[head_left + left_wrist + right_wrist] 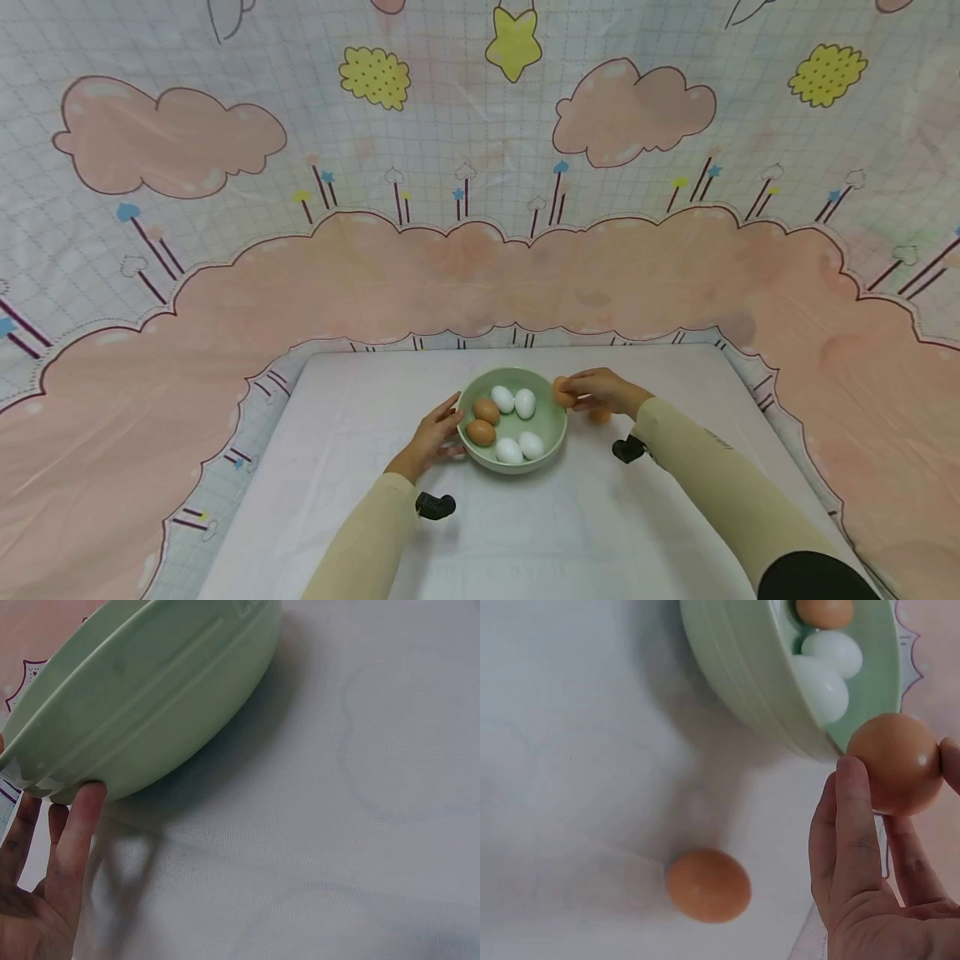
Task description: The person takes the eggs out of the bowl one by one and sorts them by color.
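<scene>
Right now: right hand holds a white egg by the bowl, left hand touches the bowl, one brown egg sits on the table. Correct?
Wrong colour: the held egg is brown, as the right wrist view shows. The rest stands: right hand by the bowl, left hand touching it, one brown egg on the table.

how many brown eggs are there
4. Two are in the green bowl: the upper brown egg and lower brown egg. The right hand holds the third egg, and the fourth egg lies on the white tabletop.
</scene>
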Motion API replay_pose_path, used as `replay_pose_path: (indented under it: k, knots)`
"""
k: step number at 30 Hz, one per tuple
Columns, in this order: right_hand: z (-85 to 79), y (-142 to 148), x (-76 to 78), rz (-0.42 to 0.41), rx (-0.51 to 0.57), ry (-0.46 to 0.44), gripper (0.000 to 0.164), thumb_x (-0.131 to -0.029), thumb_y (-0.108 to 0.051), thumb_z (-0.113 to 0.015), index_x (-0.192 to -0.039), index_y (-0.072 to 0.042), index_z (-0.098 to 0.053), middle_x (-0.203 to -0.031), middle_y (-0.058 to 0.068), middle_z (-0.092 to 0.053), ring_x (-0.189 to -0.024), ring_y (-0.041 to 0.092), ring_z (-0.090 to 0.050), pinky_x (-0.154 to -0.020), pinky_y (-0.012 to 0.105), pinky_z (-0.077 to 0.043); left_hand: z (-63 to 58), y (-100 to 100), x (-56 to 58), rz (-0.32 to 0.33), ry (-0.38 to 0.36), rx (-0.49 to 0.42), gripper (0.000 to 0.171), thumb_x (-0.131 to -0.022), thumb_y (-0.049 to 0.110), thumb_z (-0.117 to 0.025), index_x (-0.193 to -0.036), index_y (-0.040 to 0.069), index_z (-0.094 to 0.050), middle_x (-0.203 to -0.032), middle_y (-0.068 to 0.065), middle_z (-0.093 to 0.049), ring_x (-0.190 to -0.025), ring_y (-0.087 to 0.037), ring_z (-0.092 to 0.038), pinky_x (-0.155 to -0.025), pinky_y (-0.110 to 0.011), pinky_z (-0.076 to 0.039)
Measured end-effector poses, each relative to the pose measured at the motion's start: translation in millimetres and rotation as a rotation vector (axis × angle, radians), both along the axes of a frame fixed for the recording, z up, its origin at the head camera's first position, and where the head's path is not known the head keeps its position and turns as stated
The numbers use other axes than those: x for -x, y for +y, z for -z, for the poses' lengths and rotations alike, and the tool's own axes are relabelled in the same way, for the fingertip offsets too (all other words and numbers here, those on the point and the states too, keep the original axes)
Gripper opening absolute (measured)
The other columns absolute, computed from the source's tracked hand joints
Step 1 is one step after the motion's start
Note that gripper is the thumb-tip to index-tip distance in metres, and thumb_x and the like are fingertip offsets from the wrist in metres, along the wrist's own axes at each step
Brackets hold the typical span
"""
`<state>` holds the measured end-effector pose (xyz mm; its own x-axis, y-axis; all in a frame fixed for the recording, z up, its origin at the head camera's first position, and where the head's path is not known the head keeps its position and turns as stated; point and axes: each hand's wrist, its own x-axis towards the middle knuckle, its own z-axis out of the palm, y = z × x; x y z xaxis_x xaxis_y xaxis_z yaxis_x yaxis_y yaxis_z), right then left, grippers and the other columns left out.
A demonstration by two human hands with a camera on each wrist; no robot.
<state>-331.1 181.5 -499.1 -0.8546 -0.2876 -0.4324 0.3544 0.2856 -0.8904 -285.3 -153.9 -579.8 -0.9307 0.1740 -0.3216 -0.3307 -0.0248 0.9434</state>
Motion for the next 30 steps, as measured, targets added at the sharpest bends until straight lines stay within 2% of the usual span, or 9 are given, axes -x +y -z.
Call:
replay_pose_path:
  k: [4, 10, 16, 21, 26, 30]
  knots:
    - [0.6, 9, -0.9, 0.003, -0.008, -0.001, 0.047, -0.097, -0.014, -0.059, -0.134, 0.015, -0.049, -0.107, 0.009, -0.063, -0.088, 0.013, -0.064, -0.081, 0.028, -0.059, -1.1, 0, -0.7, -0.002, -0.013, -0.001, 0.056, -0.104, 0.028, -0.051, -0.156, 0.021, -0.030, -0.161, -0.023, -0.017, -0.136, -0.045, -0.040, -0.087, -0.054, -0.056]
    - [2.9, 22, 0.9, 0.051, -0.028, -0.016, 0.048, -0.095, -0.014, -0.062, -0.132, 0.014, -0.051, -0.100, 0.006, -0.061, -0.084, 0.012, -0.062, -0.079, 0.026, -0.059, -1.4, 1, -0.5, -0.005, -0.018, -0.004, 0.056, -0.104, 0.028, -0.052, -0.155, 0.023, -0.032, -0.161, -0.022, -0.017, -0.137, -0.044, -0.040, -0.087, -0.053, -0.057]
    - [6.0, 36, 0.3, 0.046, -0.026, 0.006, 0.045, -0.097, -0.013, -0.059, -0.132, 0.015, -0.051, -0.103, 0.006, -0.063, -0.088, 0.012, -0.063, -0.087, 0.031, -0.058, -1.2, 1, -0.7, -0.011, -0.019, 0.000, 0.055, -0.103, 0.028, -0.052, -0.155, 0.024, -0.033, -0.162, -0.020, -0.018, -0.137, -0.043, -0.040, -0.087, -0.051, -0.057]
    - [9.4, 49, -0.5, 0.045, -0.042, 0.018, 0.046, -0.098, -0.015, -0.058, -0.134, 0.014, -0.050, -0.107, 0.006, -0.063, -0.092, 0.014, -0.062, -0.089, 0.032, -0.057, -1.8, 1, 0.3, -0.005, -0.017, 0.003, 0.056, -0.104, 0.029, -0.052, -0.156, 0.023, -0.032, -0.162, -0.020, -0.018, -0.137, -0.043, -0.040, -0.088, -0.052, -0.057]
    - [9.0, 56, -4.6, 0.092, -0.059, -0.012, 0.046, -0.098, -0.017, -0.061, -0.133, 0.011, -0.052, -0.106, 0.006, -0.061, -0.096, 0.018, -0.060, -0.091, 0.034, -0.057, -2.5, 1, 0.8, -0.009, -0.020, 0.003, 0.056, -0.104, 0.029, -0.052, -0.156, 0.024, -0.031, -0.162, -0.020, -0.017, -0.138, -0.044, -0.039, -0.088, -0.052, -0.057]
    - [9.3, 58, -7.5, 0.140, -0.072, -0.036, 0.043, -0.096, -0.018, -0.063, -0.129, 0.008, -0.056, -0.101, 0.004, -0.060, -0.093, 0.017, -0.061, -0.088, 0.031, -0.057, -2.3, 2, 0.4, -0.017, -0.028, 0.000, 0.055, -0.103, 0.028, -0.052, -0.155, 0.024, -0.033, -0.162, -0.020, -0.018, -0.137, -0.044, -0.039, -0.088, -0.052, -0.056]
